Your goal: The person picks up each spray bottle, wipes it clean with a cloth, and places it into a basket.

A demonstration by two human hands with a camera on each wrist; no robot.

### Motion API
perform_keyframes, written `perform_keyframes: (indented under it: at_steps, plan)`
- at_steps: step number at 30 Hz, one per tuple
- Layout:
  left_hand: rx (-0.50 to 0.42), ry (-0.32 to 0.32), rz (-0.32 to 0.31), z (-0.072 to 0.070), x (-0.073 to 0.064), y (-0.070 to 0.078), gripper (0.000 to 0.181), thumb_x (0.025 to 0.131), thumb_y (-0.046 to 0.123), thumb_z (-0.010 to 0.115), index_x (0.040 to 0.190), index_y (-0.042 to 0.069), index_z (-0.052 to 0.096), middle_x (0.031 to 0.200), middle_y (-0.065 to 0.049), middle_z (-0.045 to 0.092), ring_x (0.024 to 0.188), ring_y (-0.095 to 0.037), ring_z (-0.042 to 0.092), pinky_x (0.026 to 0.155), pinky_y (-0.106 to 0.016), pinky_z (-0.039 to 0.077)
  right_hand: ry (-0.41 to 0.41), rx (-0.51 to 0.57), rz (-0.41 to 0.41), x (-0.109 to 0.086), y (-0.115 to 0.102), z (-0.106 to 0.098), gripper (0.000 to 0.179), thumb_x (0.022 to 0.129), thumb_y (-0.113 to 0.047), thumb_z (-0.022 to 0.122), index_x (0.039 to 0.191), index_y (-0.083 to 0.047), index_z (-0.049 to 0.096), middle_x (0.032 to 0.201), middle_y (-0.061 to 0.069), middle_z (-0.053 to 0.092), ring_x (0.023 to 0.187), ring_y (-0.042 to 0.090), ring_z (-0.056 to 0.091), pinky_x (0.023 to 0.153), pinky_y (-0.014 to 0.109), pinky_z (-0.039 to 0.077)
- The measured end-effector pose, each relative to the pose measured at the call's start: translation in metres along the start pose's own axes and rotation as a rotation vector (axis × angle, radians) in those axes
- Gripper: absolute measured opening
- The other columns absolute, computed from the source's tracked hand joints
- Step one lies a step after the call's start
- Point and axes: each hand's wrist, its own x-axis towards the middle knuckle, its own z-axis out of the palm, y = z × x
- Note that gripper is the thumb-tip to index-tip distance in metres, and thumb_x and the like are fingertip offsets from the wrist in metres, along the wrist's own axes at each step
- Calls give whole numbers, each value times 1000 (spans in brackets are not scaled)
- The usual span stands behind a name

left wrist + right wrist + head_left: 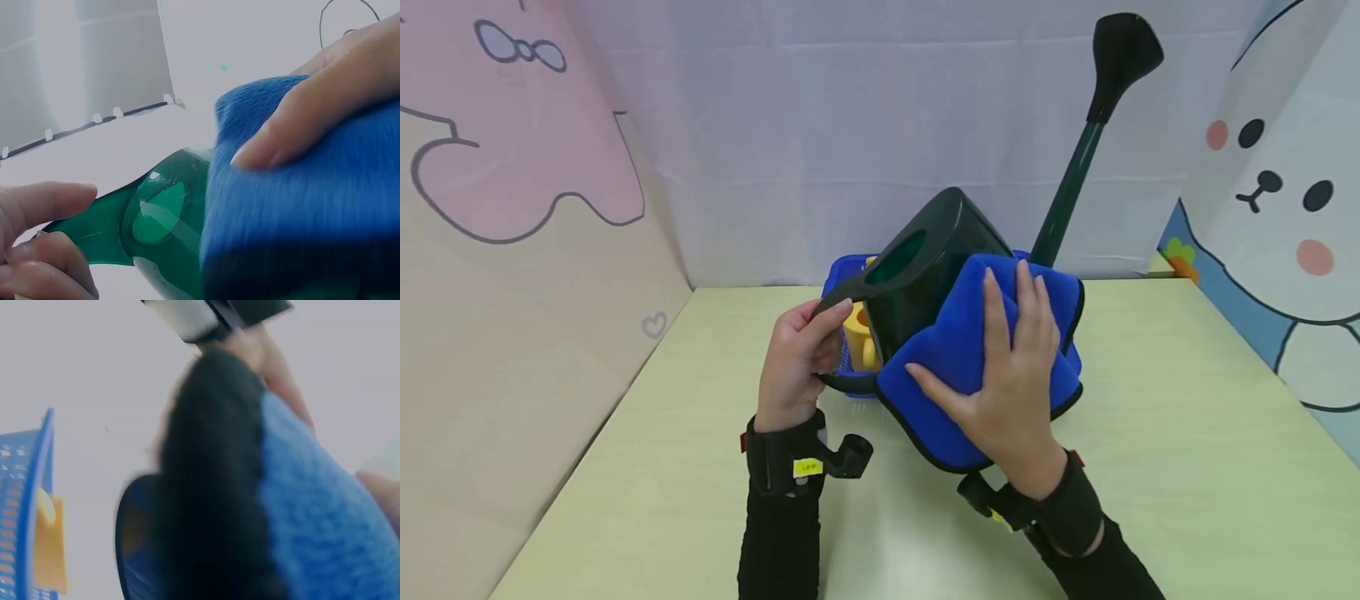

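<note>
A dark green watering can (962,229) is held tilted above the table, its long spout (1071,187) rising to the upper right. My left hand (793,358) grips its handle (842,293) at the left end. Against the side of the can lies a blue cloth (940,358) with black edging. My right hand (1011,392) presses flat on that cloth with its fingers spread and fairly straight. In the left wrist view, the thumb rests on the blue cloth (281,194) beside the green can (175,206). The cloth covers much of the can's lower body.
Behind the can stands a blue plastic basket (842,271), partly hidden, holding yellow items, one of them a cup-like thing (859,337) with a handle. The pale table (685,467) meets a left side panel (550,333) and a white cloth backdrop (820,125).
</note>
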Motion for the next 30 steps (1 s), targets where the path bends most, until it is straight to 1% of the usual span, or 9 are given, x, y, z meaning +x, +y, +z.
perform_keyframes:
  at_steps: [3,6,10,13,17,21,26,28,30]
  plan:
    - [8,4,-4,3,0,0,18,89,11,51,72,13,57,51,5,32,41,-8,30,41,-20,20,15,-42,-39,-4,-7,9,87,77,-68,48,146,-24,20,147,25,21,137,44,15,106,65,10]
    - [15,7,-20,6,2,-1,16,89,11,52,74,13,58,52,5,33,42,-8,31,41,-19,23,13,-98,-70,-10,-11,16,83,80,-64,48,146,-24,19,146,26,21,136,47,15,104,67,11]
    - [9,-10,-42,9,4,-4,15,89,11,52,75,12,58,52,5,33,42,-8,31,41,-18,24,23,-141,-91,-13,-13,20,75,82,-59,49,143,-22,28,144,27,24,135,49,17,102,68,15]
    - [5,-21,-60,12,5,-6,14,88,12,52,77,11,59,52,5,34,43,-8,31,41,-18,24,41,-103,-78,-9,-10,18,67,84,-56,49,138,-18,37,143,26,27,134,48,18,102,68,15]
    - [37,-27,-83,13,5,-7,10,89,13,53,81,11,59,52,4,35,43,-9,31,41,-19,25,61,11,4,-2,-2,10,66,84,-56,48,135,-14,40,144,23,28,136,44,19,106,64,14]
    - [83,-53,-101,13,5,-6,6,89,12,54,85,9,57,54,3,34,44,-10,31,42,-20,25,49,169,151,7,10,-2,72,83,-55,51,137,-9,36,147,18,29,137,37,23,107,61,17]
    - [133,-85,-109,11,3,-6,9,88,13,56,91,4,56,57,2,36,45,-11,31,43,-20,25,19,355,342,15,22,-16,65,86,-32,59,142,-13,31,147,7,33,133,32,34,103,61,28]
    - [152,-90,-111,10,2,-5,14,88,14,57,94,2,56,58,2,37,45,-11,32,44,-20,26,15,373,381,17,22,-19,63,86,-25,59,143,-15,31,147,5,34,131,31,36,103,60,29]
    - [160,-93,-110,10,1,-3,16,88,14,57,96,1,56,59,2,38,46,-11,32,44,-20,26,23,374,375,17,19,-19,62,87,-25,59,142,-15,32,146,5,36,131,31,38,102,60,30]
